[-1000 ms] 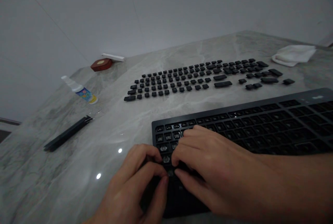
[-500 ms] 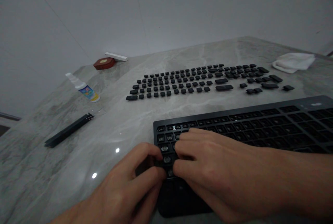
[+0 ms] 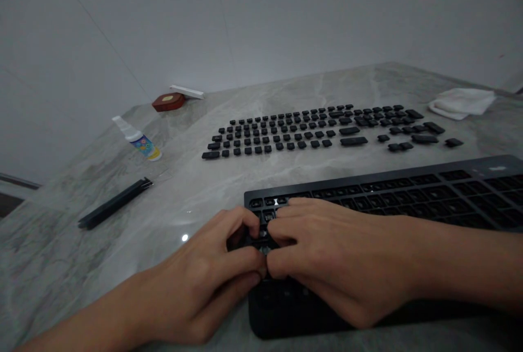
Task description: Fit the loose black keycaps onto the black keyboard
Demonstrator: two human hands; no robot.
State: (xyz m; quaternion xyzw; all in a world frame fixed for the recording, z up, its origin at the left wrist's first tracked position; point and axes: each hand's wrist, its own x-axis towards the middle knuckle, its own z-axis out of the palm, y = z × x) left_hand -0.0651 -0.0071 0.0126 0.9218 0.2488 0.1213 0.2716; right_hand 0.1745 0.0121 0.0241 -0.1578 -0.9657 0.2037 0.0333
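A black keyboard [image 3: 318, 316] lies before me, most of its key wells showing bare mechanisms without caps. My left hand [image 3: 212, 270] is at its left end, index finger curled and thumb tip pressed down on the board. Against it from the other side comes my right hand [image 3: 327, 256], fingers folded together over the left columns. Their fingertips nearly meet at one key well, where a small pale bit shows. Whatever they pinch is hidden. Beyond the board, loose black keycaps [image 3: 290, 129] lie in rows on the marbled table [image 3: 180, 194].
To the left lie a black long-handled tool [image 3: 116, 203] with thin wires at its tip and a white spray bottle [image 3: 141, 140] with a colourful label. Near the wall are a reddish-brown box [image 3: 169, 102] and a white strip [image 3: 187, 91]. A white cloth [image 3: 461, 102] lies at far right.
My left hand has moved in closer to the right hand, its index finger higher on the board. The right hand has shifted slightly left. The view has moved a little.
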